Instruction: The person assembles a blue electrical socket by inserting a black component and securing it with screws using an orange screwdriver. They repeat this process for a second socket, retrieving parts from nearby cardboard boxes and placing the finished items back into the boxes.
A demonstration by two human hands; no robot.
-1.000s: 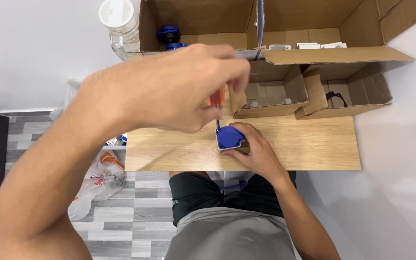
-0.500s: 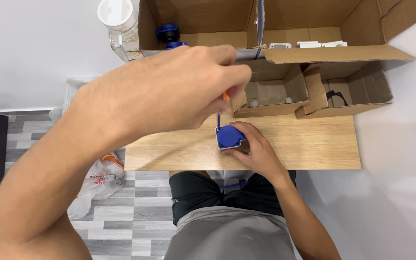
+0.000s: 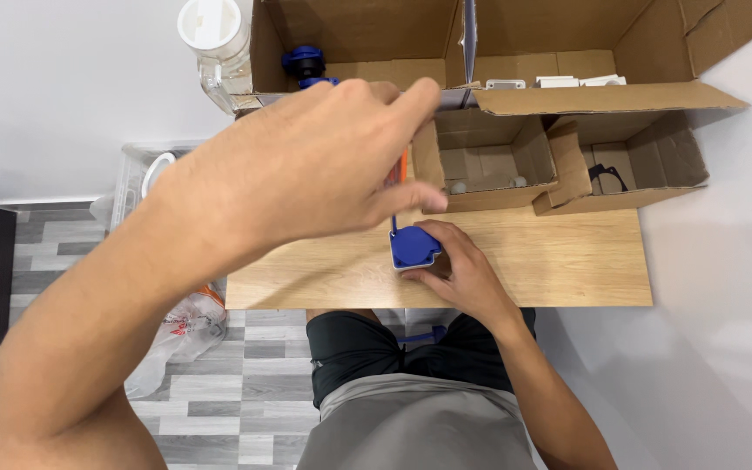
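A small blue and white box-shaped part (image 3: 412,247) rests on the wooden table (image 3: 559,261) near its front edge. My right hand (image 3: 459,270) grips the part from the right and front, pressing it onto the tabletop. My left hand (image 3: 315,165), raised close to the camera, is closed around a screwdriver with an orange handle (image 3: 400,170). Its thin shaft points straight down and its tip meets the top of the blue part. Most of the handle is hidden inside my fist.
Open cardboard boxes line the back of the table: a large one (image 3: 515,43) with white parts and a blue item (image 3: 305,61), and two small ones (image 3: 489,161) (image 3: 633,161). A clear plastic jar (image 3: 215,43) stands back left. A plastic bag (image 3: 176,335) lies on the floor.
My left hand has turned slightly around the screwdriver, fingers shifting over the handle. The blue part and my right hand stay in place.
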